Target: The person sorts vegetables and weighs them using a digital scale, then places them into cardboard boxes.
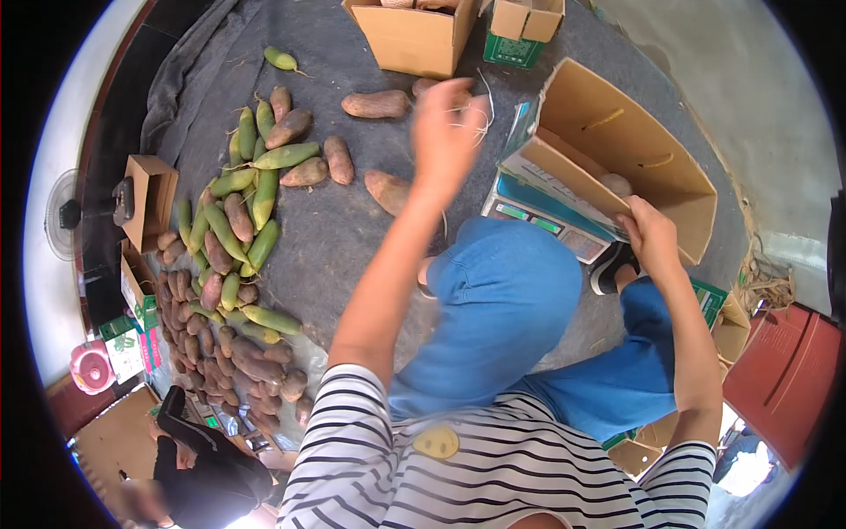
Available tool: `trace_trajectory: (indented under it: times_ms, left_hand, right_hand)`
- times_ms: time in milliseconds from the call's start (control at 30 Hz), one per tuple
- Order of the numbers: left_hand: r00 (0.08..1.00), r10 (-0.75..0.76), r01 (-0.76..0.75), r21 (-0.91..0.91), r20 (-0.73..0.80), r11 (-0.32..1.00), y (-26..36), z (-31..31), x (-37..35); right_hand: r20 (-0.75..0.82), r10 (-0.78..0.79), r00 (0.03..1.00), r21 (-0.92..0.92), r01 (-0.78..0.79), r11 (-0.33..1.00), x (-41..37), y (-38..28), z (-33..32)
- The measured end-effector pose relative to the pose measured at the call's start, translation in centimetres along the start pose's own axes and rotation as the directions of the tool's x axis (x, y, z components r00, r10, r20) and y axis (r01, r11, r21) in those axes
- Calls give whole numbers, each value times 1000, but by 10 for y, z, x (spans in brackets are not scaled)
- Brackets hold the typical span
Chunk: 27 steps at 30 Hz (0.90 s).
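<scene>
My left hand (448, 145) is raised over the dark floor, blurred by motion, near a thin white cord (483, 119). Partly behind it lies a reddish tuber (425, 87), and another tuber (386, 191) rests beside my wrist. On the right, my right hand (650, 234) has its fingers over the near wall of an open cardboard box (652, 123). One roundish pale item (616, 184) shows inside that box. Under the box sits a scale (529, 214) with green displays.
Green radishes (263, 198) and reddish tubers (248, 361) lie heaped on the left. Cardboard boxes (410, 35) stand at the top. A red panel (775, 379) is at the right. A person in dark clothes (211, 472) is at the lower left.
</scene>
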<state>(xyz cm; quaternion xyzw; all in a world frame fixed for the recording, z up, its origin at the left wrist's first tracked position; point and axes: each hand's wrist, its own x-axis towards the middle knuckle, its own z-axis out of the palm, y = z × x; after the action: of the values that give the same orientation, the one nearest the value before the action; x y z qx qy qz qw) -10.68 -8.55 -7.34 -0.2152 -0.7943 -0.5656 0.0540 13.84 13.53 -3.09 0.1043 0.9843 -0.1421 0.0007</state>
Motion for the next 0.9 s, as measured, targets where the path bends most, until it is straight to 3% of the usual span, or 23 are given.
trace_trajectory:
  times_ms: [33,100,167,267,333,467,567,667,733,800,900]
  left_hand:
    - [997,-15,33,256,-70,966,-52,-11,-13]
    - [958,-191,275,485,-215,830,-153,-31,-58]
    - [832,-517,537,522,-201,663,-191,-49,-90]
    - [564,-767,795,451,-306,405,-235,-40,-118]
    - [382,-873,911,285,-303,299,-258,-31,-119]
    - [9,-972,998,-64,-233,24,-249,-14,-111]
    - [30,-975,985,-160,-221,67,-249,-18,-118]
    - [117,-982,969,-232,148,80,-234,-52,-131]
    - [32,-908,947,-303,417,-106,-231,-76,-148]
    - [152,-855,929,-368,496,-48,-216,-92,-171]
    - [324,-808,922,-355,493,153,-164,-107,-177]
  right_hand:
    - [-6,-5,1000,34,5,999,0,0,0]
    - [-16,-14,1000,94,15,995,1,0,-1]
    - [-23,-10,1000,98,12,995,2,2,-1]
    - [-26,0,1000,111,3,994,5,1,-1]
    - [-22,8,1000,108,-6,994,5,0,0]
    - [-16,4,1000,110,-2,994,7,1,0]
    - [-14,7,1000,123,-5,992,7,0,-1]
    - [-14,-5,1000,112,7,994,6,4,0]
    - [-24,-16,1000,97,19,995,5,6,2]
    - [-21,-17,1000,85,19,996,2,10,4]
    - [-35,-20,999,105,24,994,-1,13,5]
